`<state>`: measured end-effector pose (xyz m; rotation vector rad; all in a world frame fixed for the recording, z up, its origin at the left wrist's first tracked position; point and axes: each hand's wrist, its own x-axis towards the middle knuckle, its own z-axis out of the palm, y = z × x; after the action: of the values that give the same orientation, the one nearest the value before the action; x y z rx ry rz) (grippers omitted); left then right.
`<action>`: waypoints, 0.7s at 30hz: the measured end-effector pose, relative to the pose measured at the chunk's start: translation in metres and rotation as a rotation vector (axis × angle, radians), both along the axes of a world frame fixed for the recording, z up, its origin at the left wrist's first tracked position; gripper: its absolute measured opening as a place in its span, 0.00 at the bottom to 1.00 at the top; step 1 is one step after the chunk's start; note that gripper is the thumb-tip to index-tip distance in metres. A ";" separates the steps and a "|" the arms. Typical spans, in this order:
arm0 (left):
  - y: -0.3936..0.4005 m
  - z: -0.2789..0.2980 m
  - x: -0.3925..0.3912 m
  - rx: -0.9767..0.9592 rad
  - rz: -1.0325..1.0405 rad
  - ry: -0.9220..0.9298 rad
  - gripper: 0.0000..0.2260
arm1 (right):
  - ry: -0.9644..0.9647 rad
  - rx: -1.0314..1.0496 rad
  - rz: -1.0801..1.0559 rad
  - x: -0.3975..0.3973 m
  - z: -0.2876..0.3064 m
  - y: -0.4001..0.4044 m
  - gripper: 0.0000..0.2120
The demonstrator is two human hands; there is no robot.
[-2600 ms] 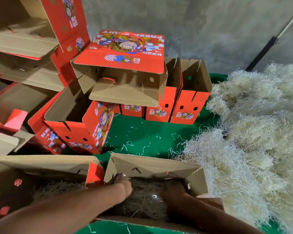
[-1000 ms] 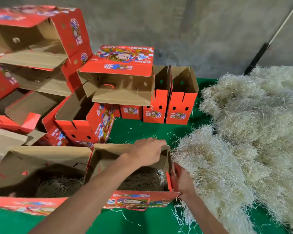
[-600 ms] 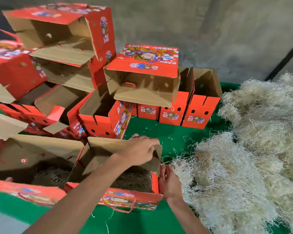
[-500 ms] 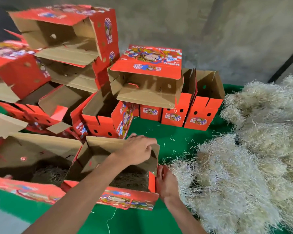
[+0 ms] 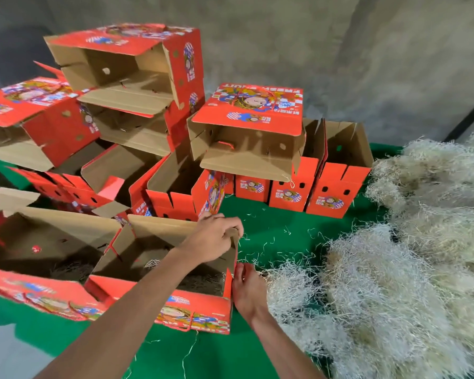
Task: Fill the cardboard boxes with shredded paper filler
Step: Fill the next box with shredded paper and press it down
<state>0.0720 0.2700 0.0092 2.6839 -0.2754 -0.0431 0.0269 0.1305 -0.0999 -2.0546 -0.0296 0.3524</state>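
Observation:
An open red cardboard box [image 5: 175, 310] stands on the green table in front of me, with a thin layer of shredded paper filler [image 5: 200, 281] on its floor. My left hand [image 5: 216, 236] grips the box's far right corner, fingers curled over the rim. My right hand [image 5: 248, 289] rests flat against the outside of the right wall, fingers straight and pointing up. A big pile of pale shredded paper [image 5: 394, 283] lies just to the right of the box.
A second open box [image 5: 52, 236] holding some filler [image 5: 69, 269] touches the first on the left. Several empty red boxes [image 5: 246, 138] are stacked behind and to the left. A concrete wall [image 5: 340, 50] rises at the back. Loose strands litter the green cloth [image 5: 274, 233].
Both hands have left the filler inside the box. My left hand took the far rim, my right hand went to the outer right wall, and the box has shifted a little leftward.

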 end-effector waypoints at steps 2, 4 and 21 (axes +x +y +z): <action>0.002 -0.001 0.000 -0.005 0.023 -0.007 0.20 | -0.025 -0.002 0.016 -0.001 0.000 0.002 0.16; 0.000 0.001 0.001 -0.023 0.037 -0.013 0.19 | -0.035 0.043 0.031 -0.001 -0.002 0.000 0.17; -0.027 0.003 0.033 -0.213 0.038 0.031 0.11 | 0.154 -1.019 0.499 0.020 -0.116 -0.092 0.63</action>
<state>0.1049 0.2428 0.0117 2.4742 -0.2069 -0.0410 0.0468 0.0386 -0.2161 -3.0067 -0.3306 0.9855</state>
